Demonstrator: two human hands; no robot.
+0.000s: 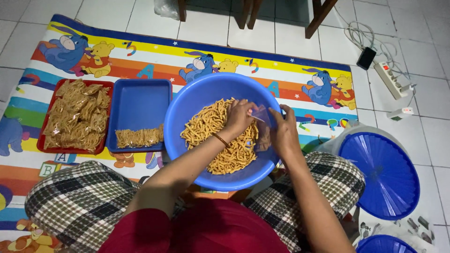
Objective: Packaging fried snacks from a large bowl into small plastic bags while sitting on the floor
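A big blue basin (187, 107) holds a heap of yellow stick snacks (206, 124) and rests between my knees. My left hand (239, 117) reaches into the basin, fingers closed on a pinch of snacks at the mouth of a small clear plastic bag (261, 122). My right hand (282, 129) holds that bag open over the basin's right side. A gold bangle sits on my left wrist.
A red tray (43, 140) full of packed snack bags and a blue tray (140, 100) with a few bags lie left on a cartoon mat (281, 70). A blue-lidded container (386, 175) stands right. A power strip (391, 79), cables and chair legs (318, 18) are beyond.
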